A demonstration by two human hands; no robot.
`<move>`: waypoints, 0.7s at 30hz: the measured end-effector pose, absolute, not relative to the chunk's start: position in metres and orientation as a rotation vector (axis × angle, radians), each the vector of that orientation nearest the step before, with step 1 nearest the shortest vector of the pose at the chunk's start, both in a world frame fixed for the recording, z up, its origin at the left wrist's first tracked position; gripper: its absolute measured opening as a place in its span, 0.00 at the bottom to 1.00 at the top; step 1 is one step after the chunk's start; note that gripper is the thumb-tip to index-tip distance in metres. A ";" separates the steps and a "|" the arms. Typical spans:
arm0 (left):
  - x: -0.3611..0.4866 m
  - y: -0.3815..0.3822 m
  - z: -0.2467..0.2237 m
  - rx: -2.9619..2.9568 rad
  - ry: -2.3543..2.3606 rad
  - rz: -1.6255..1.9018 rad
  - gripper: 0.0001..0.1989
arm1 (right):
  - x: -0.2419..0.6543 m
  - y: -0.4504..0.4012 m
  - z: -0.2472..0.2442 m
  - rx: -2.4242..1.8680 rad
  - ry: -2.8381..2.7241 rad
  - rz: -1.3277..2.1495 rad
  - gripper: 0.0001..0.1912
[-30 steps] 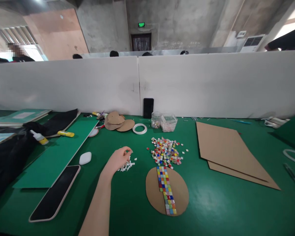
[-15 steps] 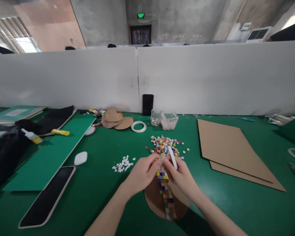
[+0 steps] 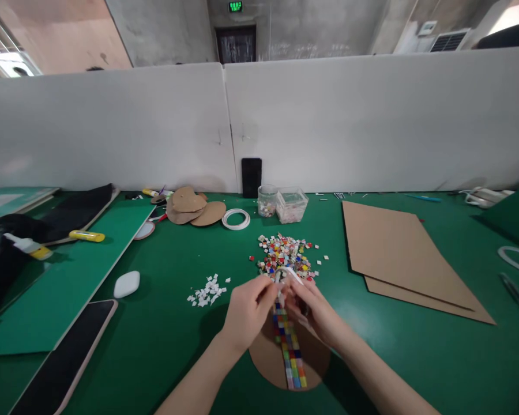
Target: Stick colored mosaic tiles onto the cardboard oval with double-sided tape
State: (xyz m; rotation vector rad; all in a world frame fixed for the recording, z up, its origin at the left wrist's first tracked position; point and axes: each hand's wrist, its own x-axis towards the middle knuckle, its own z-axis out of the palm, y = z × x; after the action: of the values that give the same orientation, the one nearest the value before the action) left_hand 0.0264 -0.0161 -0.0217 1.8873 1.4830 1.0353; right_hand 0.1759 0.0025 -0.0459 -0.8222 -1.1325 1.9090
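A round brown cardboard disc (image 3: 266, 354) lies near the table's front edge, with a strip of small coloured tiles (image 3: 292, 349) across it. Above the strip's far end, my left hand (image 3: 248, 308) and my right hand (image 3: 313, 305) meet with bent fingers. Both pinch a white band (image 3: 290, 273) that curves between the fingertips; its exact shape there is blurred. Just beyond the fingers is a pile of mixed coloured tiles (image 3: 283, 251). White pieces (image 3: 207, 291) lie in a small heap left of my left hand.
Cardboard sheets (image 3: 389, 242) lie at the right. Two clear containers (image 3: 292, 206) and a white ring roll (image 3: 236, 219) stand farther back. Leftward are a white case (image 3: 127, 284), a phone (image 3: 64, 357) and a green board (image 3: 64, 288). A white partition (image 3: 350, 127) closes off the back.
The view has shifted slightly, moving the table items left. The white band, upright and straight before, now curves between my hands. My right hand has turned, and both hands stay close together.
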 end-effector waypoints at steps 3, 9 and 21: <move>0.020 -0.010 -0.020 1.596 1.496 1.188 0.14 | 0.181 0.005 -0.040 -0.805 -1.198 1.890 0.10; 0.013 -0.004 -0.015 1.490 1.380 0.989 0.18 | 0.188 0.002 -0.022 -0.916 -1.708 1.734 0.12; 0.015 -0.008 -0.015 1.401 1.116 0.828 0.20 | 0.188 0.006 -0.029 -1.113 -2.121 1.338 0.22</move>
State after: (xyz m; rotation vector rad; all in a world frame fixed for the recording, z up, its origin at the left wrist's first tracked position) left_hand 0.0148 -0.0082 -0.0148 1.4015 1.1159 0.8283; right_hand 0.1878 0.0055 -0.0288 -1.1133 -2.1210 1.3381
